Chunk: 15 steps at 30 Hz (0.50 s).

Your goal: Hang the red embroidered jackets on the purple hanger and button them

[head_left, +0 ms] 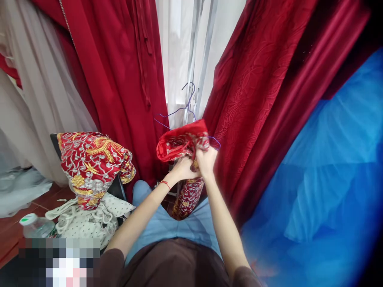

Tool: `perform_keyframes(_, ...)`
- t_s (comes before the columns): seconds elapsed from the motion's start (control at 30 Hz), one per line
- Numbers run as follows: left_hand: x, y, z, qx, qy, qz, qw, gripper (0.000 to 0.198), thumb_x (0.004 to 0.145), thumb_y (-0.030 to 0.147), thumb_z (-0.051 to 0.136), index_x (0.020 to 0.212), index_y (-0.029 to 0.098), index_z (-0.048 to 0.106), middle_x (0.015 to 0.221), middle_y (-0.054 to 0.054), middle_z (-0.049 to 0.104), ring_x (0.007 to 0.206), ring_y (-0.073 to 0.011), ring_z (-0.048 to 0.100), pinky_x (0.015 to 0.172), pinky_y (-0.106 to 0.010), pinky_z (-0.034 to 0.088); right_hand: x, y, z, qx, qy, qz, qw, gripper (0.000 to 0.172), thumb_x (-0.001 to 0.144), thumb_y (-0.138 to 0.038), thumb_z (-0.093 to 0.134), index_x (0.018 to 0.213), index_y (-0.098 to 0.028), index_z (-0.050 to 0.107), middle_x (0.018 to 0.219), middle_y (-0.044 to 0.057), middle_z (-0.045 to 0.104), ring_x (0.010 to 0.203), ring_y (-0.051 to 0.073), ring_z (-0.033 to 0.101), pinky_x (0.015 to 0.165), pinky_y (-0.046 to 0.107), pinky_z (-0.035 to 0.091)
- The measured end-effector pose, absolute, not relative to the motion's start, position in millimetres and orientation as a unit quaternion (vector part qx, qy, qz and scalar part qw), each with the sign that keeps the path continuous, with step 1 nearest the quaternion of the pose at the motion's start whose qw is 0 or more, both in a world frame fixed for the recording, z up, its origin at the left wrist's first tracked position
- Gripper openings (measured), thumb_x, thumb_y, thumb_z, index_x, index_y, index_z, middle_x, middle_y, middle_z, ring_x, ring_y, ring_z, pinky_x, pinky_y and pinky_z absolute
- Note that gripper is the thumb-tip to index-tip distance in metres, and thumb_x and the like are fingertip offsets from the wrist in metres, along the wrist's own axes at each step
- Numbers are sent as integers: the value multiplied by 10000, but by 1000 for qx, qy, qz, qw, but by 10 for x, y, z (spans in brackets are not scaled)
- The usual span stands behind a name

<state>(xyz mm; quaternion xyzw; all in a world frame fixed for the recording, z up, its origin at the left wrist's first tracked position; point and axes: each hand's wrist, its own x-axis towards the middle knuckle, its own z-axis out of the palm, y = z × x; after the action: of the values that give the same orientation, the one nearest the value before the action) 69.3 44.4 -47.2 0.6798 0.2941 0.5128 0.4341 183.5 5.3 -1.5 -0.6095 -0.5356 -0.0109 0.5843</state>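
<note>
Garment handling, seated: both hands on a red embroidered garment (179, 142) that hangs from a purple wire hanger (188, 107).

Left hand (182, 169), with a red cord at the wrist, has its fingers curled shut into the cloth at the garment's 6 o'clock. Right hand (207, 159) touches the left at its 3 o'clock, fingers pinching a gathered fold of the embroidery. The garment is held up at mid-frame over the lap, and its lower end trails down between the knees. At 9 o'clock from the hands a second embroidered piece (92, 163) in red, gold and silver is draped over a dark chair (54, 139). A dotted white cloth (89, 225) lies at 7 o'clock and a clear bottle (36, 226) at 8 o'clock. Red gowns (119, 71) hang at 11 and 1 o'clock, and blue tulle (323, 179) fills 3 to 4 o'clock.
</note>
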Motion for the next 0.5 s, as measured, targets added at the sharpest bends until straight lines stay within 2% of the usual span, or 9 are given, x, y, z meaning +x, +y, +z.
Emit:
perform_keyframes(0.1,706,491,-499,695,262,489,457,359,672,491,776,854,197,679,989,-130,715,1094,-336,631,1040,-465,455,2013,143,-5,-605,-473,24,640,339,811,-455,531,561,-227,508,507,9,525,528,178,491,579,309,441)
perform_keyframes(0.17,724,568,-484,619,295,544,485,371,791,561,649,841,193,647,910,-100,712,993,-277,658,949,-403,498,2049,147,-18,-578,-473,45,663,383,807,-497,560,549,-228,468,508,-9,501,524,157,465,572,297,432)
perform_keyframes(0.23,713,677,-430,555,346,600,462,360,849,541,579,763,192,608,797,-76,690,906,-245,661,867,-348,506,2034,133,-27,-552,-481,67,677,414,794,-544,585,561,-217,482,535,-8,523,544,151,475,592,295,446)
perform_keyframes(0.37,422,951,-231,533,444,645,321,328,857,360,565,574,215,484,553,-35,557,754,-225,631,732,-290,471,2168,135,0,-520,-468,96,708,409,753,-567,647,646,-180,568,637,24,611,613,166,541,654,319,490)
perform_keyframes(0.43,153,1100,-99,536,456,657,271,308,847,309,558,563,221,476,523,-26,518,746,-224,620,702,-276,458,2421,149,48,-509,-453,92,726,408,719,-561,698,725,-164,606,698,37,640,648,176,574,678,340,509)
perform_keyframes(0.5,-112,1240,45,526,450,675,254,241,833,303,571,616,211,521,575,-25,554,798,-222,615,711,-259,462,2746,146,136,-483,-461,55,742,453,702,-551,727,896,-151,642,817,54,672,721,190,615,729,366,528)
